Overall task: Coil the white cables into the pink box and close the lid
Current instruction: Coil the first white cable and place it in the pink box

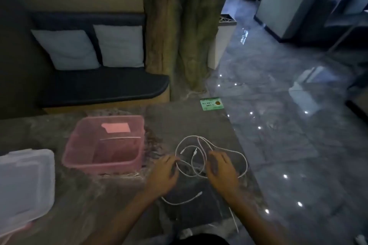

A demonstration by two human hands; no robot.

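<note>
white cables (199,145): loose tangled loops (unboxed) | both hands' fingers (221,157) spread on them

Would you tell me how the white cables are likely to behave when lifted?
The white cables lie in loose tangled loops, so they are probably floppy and light. Free ends would likely dangle and snag. Thin strands may slip between fingers.

The pink box (103,145) stands open-topped near the middle of the table (189,117), nothing over its mouth. Bare tabletop lies between it and the loose white cables (201,153) toward the right edge. The clear lid (23,183) fills the left edge; a green card (211,104) occupies the far right corner.
</note>
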